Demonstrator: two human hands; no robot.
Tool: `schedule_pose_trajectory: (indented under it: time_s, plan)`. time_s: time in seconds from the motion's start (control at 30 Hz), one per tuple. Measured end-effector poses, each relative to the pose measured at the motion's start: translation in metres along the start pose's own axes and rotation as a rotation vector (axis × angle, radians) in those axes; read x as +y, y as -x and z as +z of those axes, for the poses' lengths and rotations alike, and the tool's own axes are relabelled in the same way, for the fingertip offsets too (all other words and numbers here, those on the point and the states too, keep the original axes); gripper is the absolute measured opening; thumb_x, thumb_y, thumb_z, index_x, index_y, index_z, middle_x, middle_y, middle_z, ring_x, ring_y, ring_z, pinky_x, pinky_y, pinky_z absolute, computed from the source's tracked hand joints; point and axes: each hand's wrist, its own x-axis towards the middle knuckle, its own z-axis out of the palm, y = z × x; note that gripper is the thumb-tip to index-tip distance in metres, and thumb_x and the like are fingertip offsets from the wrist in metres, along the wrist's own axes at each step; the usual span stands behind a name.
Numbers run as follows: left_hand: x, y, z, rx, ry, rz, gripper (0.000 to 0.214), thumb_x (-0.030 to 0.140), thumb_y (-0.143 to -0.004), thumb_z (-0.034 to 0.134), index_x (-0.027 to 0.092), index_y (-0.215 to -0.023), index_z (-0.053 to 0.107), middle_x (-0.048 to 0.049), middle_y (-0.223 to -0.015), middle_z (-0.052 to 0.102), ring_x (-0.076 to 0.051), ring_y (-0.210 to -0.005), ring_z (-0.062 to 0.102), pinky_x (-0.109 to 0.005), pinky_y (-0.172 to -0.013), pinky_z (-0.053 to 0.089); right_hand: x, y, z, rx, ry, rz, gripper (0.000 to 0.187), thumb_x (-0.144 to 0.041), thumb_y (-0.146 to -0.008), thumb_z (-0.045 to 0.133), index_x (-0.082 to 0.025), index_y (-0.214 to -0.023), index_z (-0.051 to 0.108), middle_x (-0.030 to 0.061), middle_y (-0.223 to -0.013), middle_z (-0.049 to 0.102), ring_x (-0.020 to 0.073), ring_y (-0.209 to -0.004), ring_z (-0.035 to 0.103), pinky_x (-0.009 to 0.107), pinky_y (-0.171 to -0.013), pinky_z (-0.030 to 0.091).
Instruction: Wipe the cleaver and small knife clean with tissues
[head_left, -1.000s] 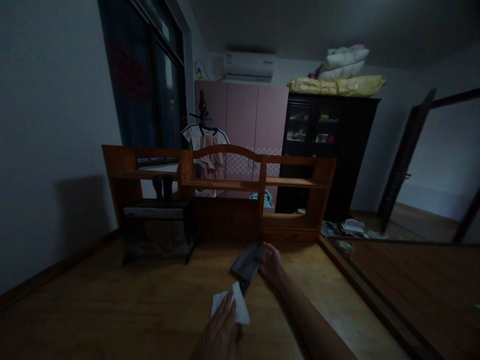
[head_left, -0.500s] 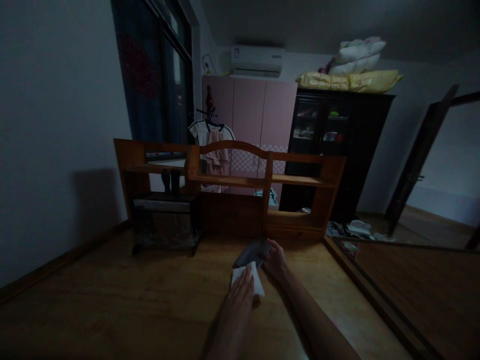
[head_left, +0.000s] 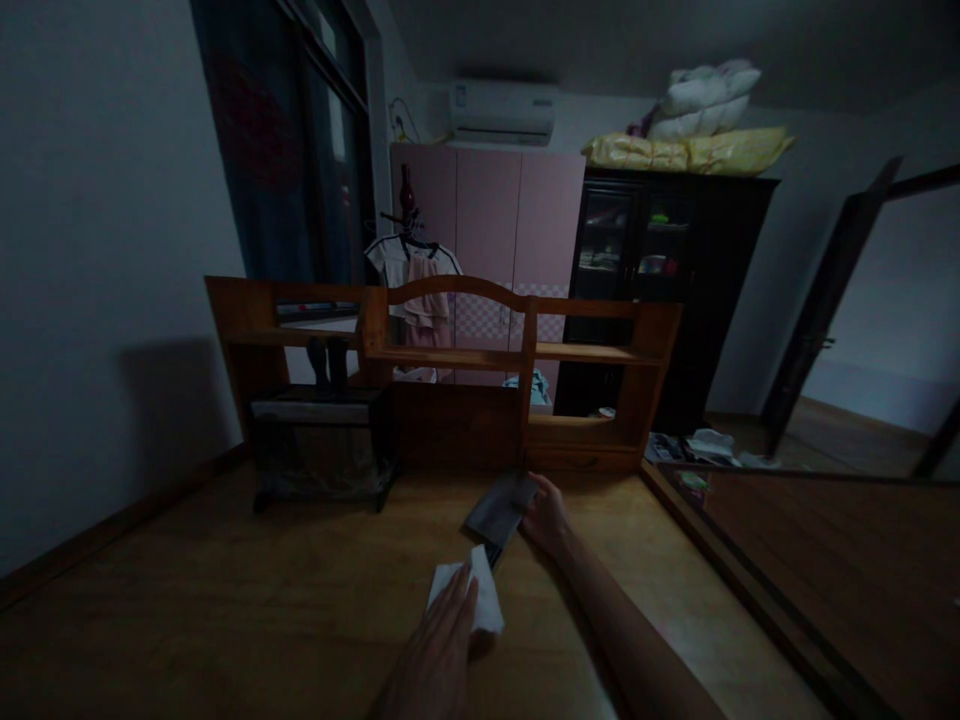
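While holding the cleaver (head_left: 501,508) over the table (head_left: 187,620), bringing a white cloth (head_left: 487,607) to the near end: mid-job, by the look of it, with neither thing put down. Hard to judge the share done or left in this gloom; just at the handle (head_left: 492,553) with the cloth now, leaving the blade uncovered. Nearest, then, the left hand (head_left: 439,630): laid long over the cloth, fingers together and pressing, thumb not clearly seen. Gripping the handle through the folds, or merely touching? Impossible to say. A little farther out, that black handle, running from cloth to blade on a slant. Next, the right hand (head_left: 546,515), pinching the far right corner of the blade, closed down on the steel, with no gap to see. Beyond, to the left on the table, a dark stand (head_left: 315,455) with two black uprights on top, well apart from the cleaver. Right behind, a wooden shelf (head_left: 457,425); farther off, hanging clothes (head_left: 420,265); and at the very back, a pink wardrobe (head_left: 487,230) beside a black cabinet (head_left: 720,250), below an air conditioner (head_left: 501,112).
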Motion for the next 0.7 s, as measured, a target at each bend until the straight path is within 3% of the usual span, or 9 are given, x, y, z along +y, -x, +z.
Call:
schedule_pose_trajectory:
  time_s: [0.1,0.23,0.33,0.5,0.57,0.7]
  plan:
    - [-0.008,0.010,-0.016,-0.027,0.016,0.038,0.057,0.006,-0.084,0.040,0.022,-0.139,0.049,-0.0078,-0.144,0.048,-0.019,-0.129,0.049,-0.031,-0.102,0.050,-0.001,0.000,0.000,0.029,-0.037,0.031,0.013,-0.027,-0.080,0.062,-0.016,-0.075,0.066,0.0039,-0.069,0.072,0.0179,-0.063,0.067,0.030,-0.065,0.053]
    - [-0.005,0.005,-0.028,-0.040,0.127,-0.005,0.049,0.008,-0.089,0.037,0.020,-0.133,0.056,-0.0069,-0.140,0.052,-0.017,-0.131,0.046,-0.029,-0.104,0.047,-0.001,0.001,0.002,0.046,-0.072,0.034,0.013,-0.027,-0.081,0.060,-0.016,-0.077,0.067,0.0035,-0.067,0.072,0.0179,-0.062,0.066,0.031,-0.065,0.053]
    - [0.005,-0.010,-0.024,-0.028,0.234,-0.133,0.043,0.016,-0.094,0.035,0.017,-0.132,0.055,-0.0088,-0.142,0.049,-0.018,-0.132,0.045,-0.032,-0.105,0.047,-0.002,0.006,0.006,0.040,-0.089,0.022,0.016,-0.030,-0.083,0.058,-0.017,-0.081,0.067,0.0036,-0.069,0.072,0.0192,-0.064,0.067,0.033,-0.067,0.053]
    - [0.024,-0.048,-0.017,-0.123,0.365,-0.400,0.044,0.028,-0.098,0.032,0.015,-0.131,0.056,-0.0095,-0.138,0.053,-0.020,-0.128,0.051,-0.038,-0.107,0.045,-0.007,0.016,0.014,-0.020,-0.118,-0.043,0.026,-0.042,-0.085,0.057,-0.019,-0.092,0.067,0.0054,-0.087,0.074,0.0223,-0.079,0.069,0.035,-0.073,0.053]
    - [0.030,-0.062,-0.015,-0.143,0.384,-0.387,0.046,0.027,-0.098,0.029,0.012,-0.132,0.055,-0.0104,-0.140,0.052,-0.019,-0.130,0.049,-0.037,-0.109,0.042,-0.010,0.018,0.015,-0.060,-0.132,-0.058,0.037,-0.053,-0.085,0.056,-0.019,-0.096,0.067,0.0072,-0.092,0.074,0.0240,-0.083,0.069,0.037,-0.074,0.053]
    - [0.037,-0.075,-0.007,-0.113,0.315,-0.221,0.048,0.017,-0.094,0.030,0.016,-0.137,0.052,-0.0080,-0.141,0.051,-0.019,-0.131,0.048,-0.037,-0.109,0.043,-0.014,0.017,0.007,-0.051,-0.176,-0.080,0.056,-0.069,-0.085,0.046,-0.018,-0.100,0.067,0.0087,-0.092,0.074,0.0248,-0.083,0.069,0.039,-0.073,0.054]
